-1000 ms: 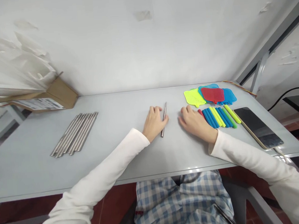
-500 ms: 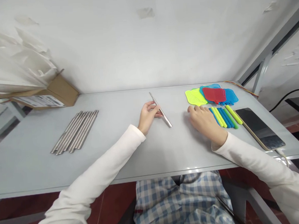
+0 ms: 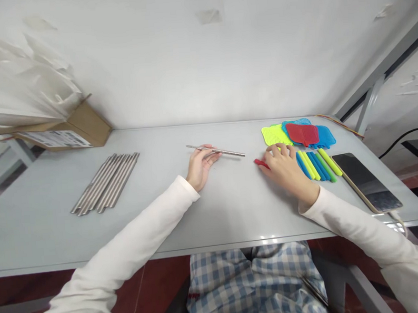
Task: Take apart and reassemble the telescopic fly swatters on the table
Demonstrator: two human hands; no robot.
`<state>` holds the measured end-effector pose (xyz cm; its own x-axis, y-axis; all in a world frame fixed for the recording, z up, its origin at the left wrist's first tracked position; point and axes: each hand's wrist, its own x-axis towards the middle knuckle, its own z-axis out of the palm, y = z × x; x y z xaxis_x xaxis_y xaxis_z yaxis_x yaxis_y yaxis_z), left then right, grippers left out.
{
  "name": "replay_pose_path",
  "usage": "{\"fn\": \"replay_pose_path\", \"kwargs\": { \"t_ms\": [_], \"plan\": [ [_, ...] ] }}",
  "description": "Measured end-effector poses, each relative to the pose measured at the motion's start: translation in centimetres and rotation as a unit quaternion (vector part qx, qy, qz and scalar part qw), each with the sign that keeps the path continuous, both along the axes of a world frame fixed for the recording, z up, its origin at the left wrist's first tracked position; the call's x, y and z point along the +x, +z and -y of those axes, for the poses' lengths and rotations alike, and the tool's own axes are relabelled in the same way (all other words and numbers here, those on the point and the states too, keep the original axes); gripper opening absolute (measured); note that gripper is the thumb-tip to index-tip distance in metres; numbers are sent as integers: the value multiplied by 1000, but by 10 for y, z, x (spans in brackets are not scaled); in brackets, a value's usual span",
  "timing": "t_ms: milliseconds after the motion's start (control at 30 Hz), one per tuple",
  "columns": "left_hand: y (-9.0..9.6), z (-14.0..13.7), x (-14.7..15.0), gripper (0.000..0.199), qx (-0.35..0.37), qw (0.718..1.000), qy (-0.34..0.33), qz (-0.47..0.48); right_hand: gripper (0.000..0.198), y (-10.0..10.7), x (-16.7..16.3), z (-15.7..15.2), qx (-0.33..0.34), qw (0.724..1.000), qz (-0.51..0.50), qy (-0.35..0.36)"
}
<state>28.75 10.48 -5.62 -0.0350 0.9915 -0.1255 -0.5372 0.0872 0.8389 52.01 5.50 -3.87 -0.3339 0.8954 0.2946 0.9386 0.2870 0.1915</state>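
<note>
Between the fingers of my left hand (image 3: 200, 169) is a thin metal rod (image 3: 228, 152), lying nearly level and pointing right. My right hand (image 3: 285, 170) is closed on a red plastic handle (image 3: 261, 163); only its left end shows past my fingers. Just right of that hand lies a row of blue, yellow and green plastic handles (image 3: 315, 165), partly covered by it. Behind them are mesh fly swatter heads in yellow, blue and red (image 3: 302, 133), overlapping in a pile. Several more metal rods (image 3: 107, 182) lie side by side on the left.
A phone (image 3: 368, 181) with a white cable lies at the right of the grey table (image 3: 213, 223). An open cardboard box (image 3: 81, 127) stands at the back left. A white wall runs along the back edge, and a thin wire lies at the back right.
The metal rod in my left hand has turned from steeply slanted to nearly level. My right hand now shows a red handle in its fingers, lifted at the left of the row.
</note>
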Motion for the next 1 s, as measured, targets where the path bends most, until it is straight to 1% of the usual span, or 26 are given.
{"fn": "replay_pose_path", "kwargs": {
  "t_ms": [167, 300, 433, 567, 700, 867, 1000],
  "plan": [
    [3, 5, 1, 9, 0, 1000, -14, -3, 23, -2, -7, -10, -31, 990, -120, 64],
    [4, 6, 0, 8, -9, 1000, -12, 5, 23, -2, -7, -12, -18, 981, -173, 85],
    [4, 5, -1, 10, -31, 999, 5, 15, 26, -3, -5, -12, -5, 980, -183, 75],
    [5, 4, 0, 10, -41, 999, 1, 14, 27, -4, -5, -12, -6, 978, -192, 79],
    [3, 5, 2, 7, -24, 1000, 5, 9, 26, -4, -6, -11, -2, 975, -201, 94],
    [0, 4, 1, 8, -8, 1000, 10, 3, 27, -4, -5, -10, 18, 978, -186, 94],
    [0, 6, 2, 9, 18, 999, -22, -16, 25, -5, -5, -11, 35, 978, -184, 94]
  ]
}}
